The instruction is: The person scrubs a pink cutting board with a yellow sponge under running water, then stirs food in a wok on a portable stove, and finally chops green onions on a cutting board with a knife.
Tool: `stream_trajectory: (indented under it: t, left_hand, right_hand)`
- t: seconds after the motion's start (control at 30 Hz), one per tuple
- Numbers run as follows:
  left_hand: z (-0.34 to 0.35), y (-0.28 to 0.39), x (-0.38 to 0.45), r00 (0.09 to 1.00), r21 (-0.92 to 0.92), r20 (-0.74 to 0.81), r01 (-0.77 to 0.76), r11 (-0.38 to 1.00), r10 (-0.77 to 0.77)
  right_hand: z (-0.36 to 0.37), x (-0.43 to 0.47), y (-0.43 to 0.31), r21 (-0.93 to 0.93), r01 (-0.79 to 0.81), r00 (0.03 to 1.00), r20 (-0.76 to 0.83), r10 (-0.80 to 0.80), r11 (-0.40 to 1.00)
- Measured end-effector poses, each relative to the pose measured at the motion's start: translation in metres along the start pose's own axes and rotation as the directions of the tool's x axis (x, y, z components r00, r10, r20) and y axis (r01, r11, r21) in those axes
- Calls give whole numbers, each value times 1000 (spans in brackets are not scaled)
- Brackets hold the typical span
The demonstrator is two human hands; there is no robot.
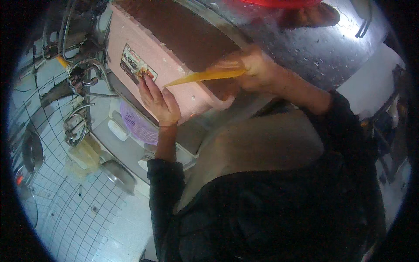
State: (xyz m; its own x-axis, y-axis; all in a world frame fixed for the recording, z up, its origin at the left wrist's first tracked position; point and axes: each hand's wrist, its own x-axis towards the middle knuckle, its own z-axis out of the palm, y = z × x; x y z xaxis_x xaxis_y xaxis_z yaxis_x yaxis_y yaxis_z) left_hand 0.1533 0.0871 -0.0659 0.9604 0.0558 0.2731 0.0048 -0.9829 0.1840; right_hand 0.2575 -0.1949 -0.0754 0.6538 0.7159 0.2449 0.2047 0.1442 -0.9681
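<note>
A long pink plastic container lies tilted before me over a sink, its side with a printed label towards the left. My left hand rests flat against that side, fingertips at the label's lower edge and fingers spread. Blurred by motion, my right hand is at the container's near right rim. It grips a thin yellow tool, perhaps a scraper or a cloth, whose pointed end reaches across the rim to the pink side, close to my left fingers. The inside of the container looks dark brown.
A purple perforated basket and a white soap-like block lie in the sink area at left. Metal taps with a flexible hose are on the tiled wall. A metal bowl sits lower left. Part of a red basin shows on the wet metal surface.
</note>
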Motion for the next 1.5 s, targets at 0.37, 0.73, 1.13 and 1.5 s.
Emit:
stream_trajectory:
  t: [0.37, 0.73, 1.13, 1.5]
  left_hand:
    - [1, 0, 0, 1000, -19, -2, 2, 1000, -2]
    - [-1, 2, 1, 998, -2, 38, 49, 999, -49]
    - [-1, 2, 0, 998, 0, 30, 63, 998, -63]
    - [2, 1, -7, 988, -39, -11, 153, 987, -153]
  right_hand:
    - [9, 30, -11, -185, -5, 996, -94, -12, 983]
    - [1, 41, 1, -243, 91, 994, -34, -102, 966]
    - [2, 78, -7, -247, -67, 990, -138, 34, 967]
    - [31, 7, -102, -817, 341, 927, 374, -23, 465]
